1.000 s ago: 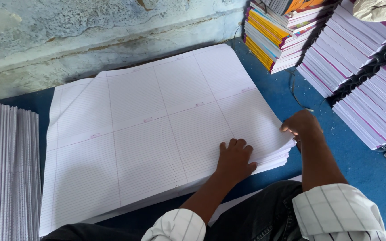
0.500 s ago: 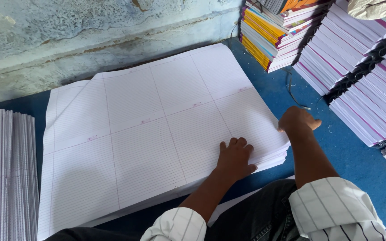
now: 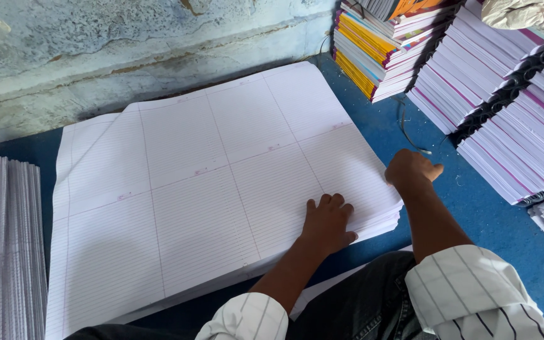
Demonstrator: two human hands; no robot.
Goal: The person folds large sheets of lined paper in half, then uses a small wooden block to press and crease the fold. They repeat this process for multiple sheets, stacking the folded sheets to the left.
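Head cam: right hand [image 3: 412, 171] lifted (fisted), left hand [image 3: 327, 221] unchanged

- A blue surface [image 3: 373, 135], possibly a floor mat, carries everything before me.
- A large pile of ruled white sheets [image 3: 209, 182] lies flat on it.
- Folded sheets [image 3: 1, 245] stand stacked at left.
- Stacks of bound notebooks [image 3: 505, 119] rest at right.

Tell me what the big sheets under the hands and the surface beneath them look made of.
Ruled sheets: thin matte white paper, printed lines, layered edges showing a stack. Blue surface: looks painted or laminated, smooth and faintly scuffed; the exact material is unclear.
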